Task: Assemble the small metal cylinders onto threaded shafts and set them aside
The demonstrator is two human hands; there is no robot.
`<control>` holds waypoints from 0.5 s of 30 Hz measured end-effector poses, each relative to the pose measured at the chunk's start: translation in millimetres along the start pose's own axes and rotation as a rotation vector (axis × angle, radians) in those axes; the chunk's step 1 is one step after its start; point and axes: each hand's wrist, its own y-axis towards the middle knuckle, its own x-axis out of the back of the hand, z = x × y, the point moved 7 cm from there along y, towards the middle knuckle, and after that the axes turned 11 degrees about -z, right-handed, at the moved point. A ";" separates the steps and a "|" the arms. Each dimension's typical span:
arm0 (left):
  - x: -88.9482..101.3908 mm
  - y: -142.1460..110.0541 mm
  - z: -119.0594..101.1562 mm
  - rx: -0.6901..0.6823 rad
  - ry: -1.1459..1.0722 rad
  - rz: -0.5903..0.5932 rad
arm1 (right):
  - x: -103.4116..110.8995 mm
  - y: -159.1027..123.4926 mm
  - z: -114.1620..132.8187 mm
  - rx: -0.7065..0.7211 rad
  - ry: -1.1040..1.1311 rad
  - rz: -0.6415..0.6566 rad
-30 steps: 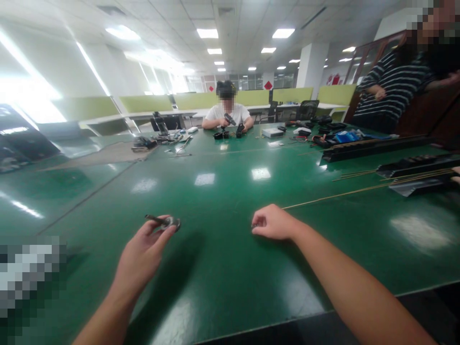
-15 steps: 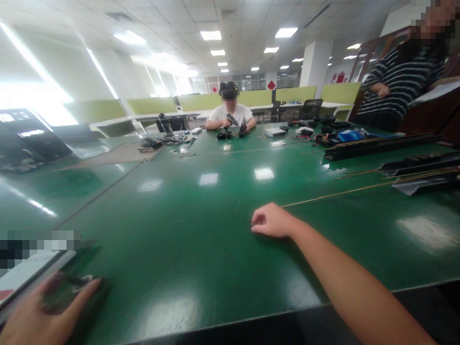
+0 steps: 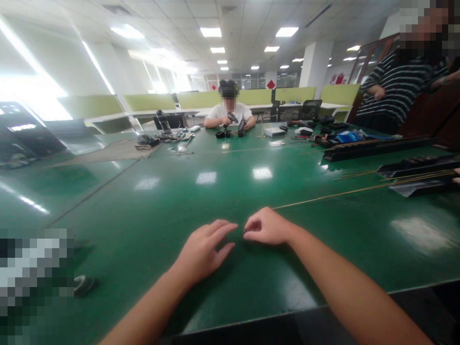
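My right hand (image 3: 268, 227) is closed in a pinch over the green table (image 3: 172, 191), with a tiny dark bit showing at its fingertips. What that bit is, I cannot make out. A thin yellowish rod (image 3: 334, 195) runs rightward from behind this hand; whether the hand touches it is hidden. Close by on the left, my left hand (image 3: 206, 249) has its thumb and fingers apart and nothing between them. Its fingertips point at the right hand without touching it. A small round dark object with a pale ring (image 3: 83, 284) lies at the lower left.
Black channel-shaped profiles (image 3: 377, 149) and more thin rods lie at the right. Across the table sits a person (image 3: 230, 115) holding a dark tool; another person in a striped top (image 3: 398, 86) stands at the right. Tools and parts (image 3: 147, 140) lie at the far left.
My left hand has left the round dark object at the lower left and come over beside my right hand. The right hand has stayed pinched in nearly the same place.
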 end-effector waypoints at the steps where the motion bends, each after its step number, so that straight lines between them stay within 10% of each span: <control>1: -10.2 7.2 -7.4 -0.048 -0.007 0.014 | -1.0 0.1 0.6 0.000 0.034 0.011; 9: -18.1 21.4 -16.1 -0.113 -0.125 -0.081 | -1.8 0.9 -4.2 -0.048 0.214 0.032; 15: 74.1 -33.4 58.5 0.415 0.232 -0.302 | -0.5 2.1 -9.4 -0.059 0.090 0.040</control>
